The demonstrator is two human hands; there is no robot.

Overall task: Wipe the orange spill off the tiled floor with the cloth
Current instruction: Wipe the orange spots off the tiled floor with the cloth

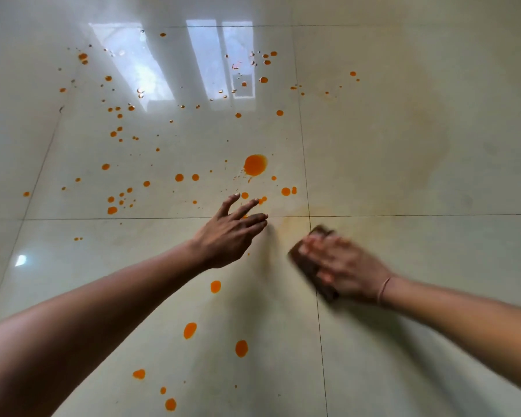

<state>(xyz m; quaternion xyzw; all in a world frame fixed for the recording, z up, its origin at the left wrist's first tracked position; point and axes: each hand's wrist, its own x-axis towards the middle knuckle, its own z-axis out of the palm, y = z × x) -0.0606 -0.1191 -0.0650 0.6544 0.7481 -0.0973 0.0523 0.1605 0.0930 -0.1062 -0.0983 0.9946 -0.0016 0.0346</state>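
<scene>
Orange spill (pixel 254 165) lies mostly on the left and middle of the tiled floor (pixel 403 326): we see small drops scattered far out to the left, more across the bright window reflection (pixel 169 61), one large blob near the centre, and a few fat drops nearer to us, lower down.

Our left hand (pixel 232 233) reaches in with its fingers spread and straight, holding nothing. Its fingertips sit right among the drops below the large blob; we cannot tell whether they touch the tile. We judge the risk here is plain: a fingertip or the forearm dragged through wet drops would smear them and carry colour onto cleaned tile.

Just to the right, by the crossing of the grout lines, the dark brown cloth (pixel 306 266) lies on the floor under our right hand (pixel 340 266). That hand is blurred; its fingers look stretched flat over the cloth, pressing rather than clutching. A thin band (pixel 384 288) circles the wrist.

Further right, a pale yellowish film (pixel 388 145) covers the tile. We take it that a soaked cloth may spread colour thin instead of lifting it, and could push it into the grout. The glossy wet floor might also let a pressing hand slip.
</scene>
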